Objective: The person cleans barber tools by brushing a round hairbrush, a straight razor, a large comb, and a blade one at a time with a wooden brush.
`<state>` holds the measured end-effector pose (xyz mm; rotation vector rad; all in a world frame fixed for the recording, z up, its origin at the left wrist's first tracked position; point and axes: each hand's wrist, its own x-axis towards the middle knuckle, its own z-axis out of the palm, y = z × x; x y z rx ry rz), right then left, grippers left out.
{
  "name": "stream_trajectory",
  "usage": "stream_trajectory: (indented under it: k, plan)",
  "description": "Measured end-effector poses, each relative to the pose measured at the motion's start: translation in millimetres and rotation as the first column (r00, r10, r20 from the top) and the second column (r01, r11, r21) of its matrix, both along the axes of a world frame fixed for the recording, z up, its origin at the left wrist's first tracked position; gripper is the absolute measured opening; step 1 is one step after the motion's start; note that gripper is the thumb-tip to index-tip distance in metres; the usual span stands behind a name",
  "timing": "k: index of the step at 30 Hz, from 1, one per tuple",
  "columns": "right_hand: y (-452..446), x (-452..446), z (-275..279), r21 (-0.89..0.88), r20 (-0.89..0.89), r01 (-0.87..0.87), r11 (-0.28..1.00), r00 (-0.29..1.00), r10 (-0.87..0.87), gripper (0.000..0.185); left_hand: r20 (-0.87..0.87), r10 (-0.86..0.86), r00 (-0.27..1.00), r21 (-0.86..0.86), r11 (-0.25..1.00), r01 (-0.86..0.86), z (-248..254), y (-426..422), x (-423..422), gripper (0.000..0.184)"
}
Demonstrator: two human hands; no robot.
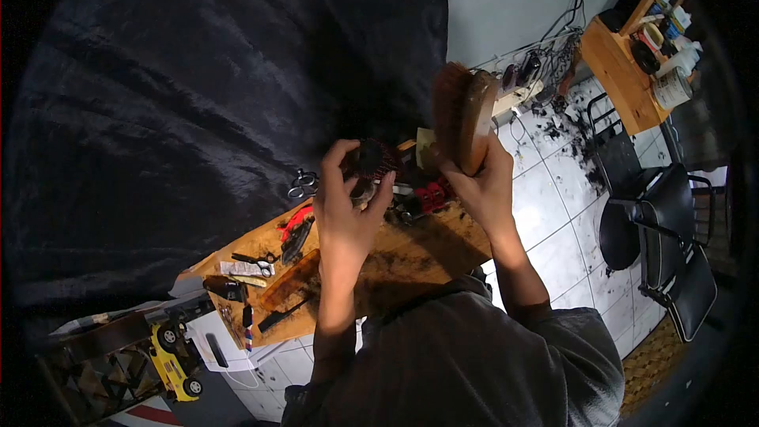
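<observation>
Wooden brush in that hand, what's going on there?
A person's right hand holds up a wooden brush with brown bristles. The left hand curves around a dark, round, bristly object, though the grip is unclear. Scissors lie on the wooden table below, among scattered dark clippings, apparently hair.

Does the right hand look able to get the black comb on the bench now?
Probably not: the right hand is holding the wooden brush, and the left forearm crosses between it and the black comb.
</observation>
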<state>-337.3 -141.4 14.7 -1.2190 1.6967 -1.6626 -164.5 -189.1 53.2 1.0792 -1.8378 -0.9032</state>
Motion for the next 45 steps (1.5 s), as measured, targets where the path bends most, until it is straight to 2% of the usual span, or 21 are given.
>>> stream_trajectory:
  k: [4, 7, 10, 13, 16, 19, 26, 29, 31, 34, 37, 45]
  plan:
    - [-2, 2, -1, 0.001, -0.011, 0.001, 1.000, 1.000, -0.001, 0.039, -0.089, 0.035, 0.995, -0.006, 0.999, -0.036, 6, 1, -5, 0.058]
    - [-2, 1, -1, -0.017, -0.017, 0.010, 1.000, 1.000, -0.010, 0.039, -0.070, 0.047, 0.996, 0.035, 0.998, -0.045, 3, 2, -2, 0.058]
    - [-2, -1, -6, -0.026, -0.023, 0.016, 1.000, 1.000, -0.017, 0.039, 0.322, 0.176, 0.930, 0.067, 0.976, -0.207, 1, 8, 6, 0.053]
    - [-1, -3, -9, -0.030, 0.018, -0.008, 1.000, 1.000, 0.008, 0.040, 0.485, 0.086, 0.870, 0.095, 0.984, -0.150, 4, 7, 6, 0.045]
    - [-1, 0, -10, -0.028, 0.061, -0.016, 0.999, 0.998, 0.018, 0.041, 0.517, 0.116, 0.848, -0.007, 0.991, -0.132, -3, 4, 4, 0.040]
    - [-1, -1, -10, -0.035, 0.037, -0.017, 0.999, 0.999, 0.018, 0.041, 0.533, 0.160, 0.831, -0.117, 0.986, -0.115, -11, 5, 4, 0.038]
    - [-2, -1, -8, -0.021, 0.037, -0.028, 0.999, 0.999, 0.029, 0.041, 0.410, 0.158, 0.898, -0.074, 0.987, -0.140, -10, 9, 8, 0.024]
    - [0, 1, -3, 0.051, -0.049, -0.012, 0.999, 0.999, 0.014, 0.042, 0.329, 0.137, 0.935, -0.027, 0.990, -0.135, 3, 16, 8, 0.016]
    - [2, 3, -3, 0.019, -0.083, -0.043, 0.999, 0.996, 0.045, 0.042, 0.247, 0.116, 0.962, -0.014, 0.993, -0.117, 8, 19, 7, 0.010]
    - [0, 6, -6, 0.004, -0.090, -0.085, 0.996, 0.992, 0.085, 0.041, 0.333, 0.058, 0.941, -0.064, 0.997, -0.039, 5, 20, 12, 0.014]
    - [-2, 9, -7, 0.013, -0.096, -0.092, 0.996, 0.991, 0.093, 0.041, 0.322, 0.062, 0.945, 0.004, 0.998, -0.067, 3, 22, 12, 0.015]
    - [1, 6, -4, 0.011, -0.168, -0.067, 0.998, 0.983, 0.068, 0.043, 0.312, 0.081, 0.947, -0.055, 0.996, -0.067, -3, 21, 13, 0.023]
